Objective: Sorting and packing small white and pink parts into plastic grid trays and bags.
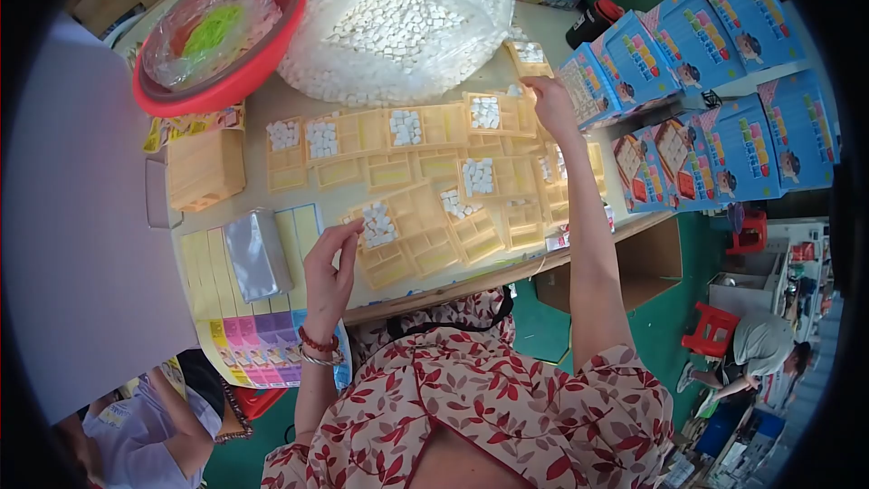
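Observation:
My left hand [331, 267] is at the near left corner of a wooden tray [425, 249] divided into compartments. Its thumb and index finger are apart, with the fingertips by a compartment filled with white cubes [376, 225]. My right hand [554, 107] reaches to the far right, its fingertips drawn together just below a small wooden tray [528, 52]. Whatever those fingers hold, if anything, is too small to make out. Between my hands, several more wooden trays [434, 119] lie in overlapping rows, some compartments filled with white cubes.
A large clear bag of white cubes [398, 32] fills the far side. Left of it stands a red basin [294, 27] with bagged green pieces. Blue boxes [724, 149] are stacked at right. A silvery packet [257, 255] rests on printed sheets. Two other people [765, 349] are lower left and right.

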Demonstrator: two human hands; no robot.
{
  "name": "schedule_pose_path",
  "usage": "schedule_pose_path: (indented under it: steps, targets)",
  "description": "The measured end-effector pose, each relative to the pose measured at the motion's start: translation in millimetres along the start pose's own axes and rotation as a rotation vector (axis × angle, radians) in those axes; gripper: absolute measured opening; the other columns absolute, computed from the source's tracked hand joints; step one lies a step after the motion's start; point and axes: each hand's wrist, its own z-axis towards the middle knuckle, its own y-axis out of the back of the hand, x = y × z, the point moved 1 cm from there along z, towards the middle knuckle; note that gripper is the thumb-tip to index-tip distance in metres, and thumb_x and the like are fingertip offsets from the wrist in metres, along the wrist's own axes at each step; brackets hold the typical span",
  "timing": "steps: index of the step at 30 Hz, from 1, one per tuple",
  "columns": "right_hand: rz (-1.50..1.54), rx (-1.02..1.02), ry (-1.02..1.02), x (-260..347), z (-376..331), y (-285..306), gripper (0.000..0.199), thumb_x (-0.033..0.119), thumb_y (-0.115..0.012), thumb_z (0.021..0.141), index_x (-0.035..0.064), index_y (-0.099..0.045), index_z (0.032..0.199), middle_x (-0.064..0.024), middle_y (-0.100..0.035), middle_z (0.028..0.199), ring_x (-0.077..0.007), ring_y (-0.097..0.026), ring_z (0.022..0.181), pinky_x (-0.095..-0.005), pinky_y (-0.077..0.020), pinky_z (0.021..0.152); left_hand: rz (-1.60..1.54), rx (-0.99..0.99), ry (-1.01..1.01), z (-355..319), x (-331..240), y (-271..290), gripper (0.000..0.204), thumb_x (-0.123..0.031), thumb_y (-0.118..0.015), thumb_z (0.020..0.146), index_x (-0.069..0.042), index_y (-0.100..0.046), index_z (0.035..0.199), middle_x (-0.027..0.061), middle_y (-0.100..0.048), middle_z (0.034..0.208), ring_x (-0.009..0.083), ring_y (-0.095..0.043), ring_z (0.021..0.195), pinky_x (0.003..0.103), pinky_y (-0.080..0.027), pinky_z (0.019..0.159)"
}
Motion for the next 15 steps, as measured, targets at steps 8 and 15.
schedule_pose_path:
  steps: [8,15]
  targets:
    - [-0.209,0.385,0.024,8.3,18.1,-12.2,0.03,-0.001,-0.051,0.076,0.0114,-0.066,0.098,-0.0093,-0.063,0.09,-0.025,-0.054,0.093,-0.0385,-0.04,0.083,0.014,-0.17,-0.014,60.8,-0.1,19.2,0.021,-0.005,-0.051,0.089,-0.003,-0.061,0.108,0.006,-0.065,0.096,0.0115,-0.059,0.088,0.023,-0.045,0.076]
    - [-0.063,0.224,0.092,-6.6,11.0,-21.8,0.021,0.004,-0.054,0.079,0.0094,-0.066,0.096,-0.011,-0.062,0.092,-0.0272,-0.055,0.092,-0.0381,-0.0435,0.08,-0.01,-0.2,0.004,77.4,7.1,24.1,0.021,-0.005,-0.051,0.09,-0.003,-0.061,0.108,0.0061,-0.065,0.095,0.0107,-0.059,0.088,0.023,-0.045,0.077]
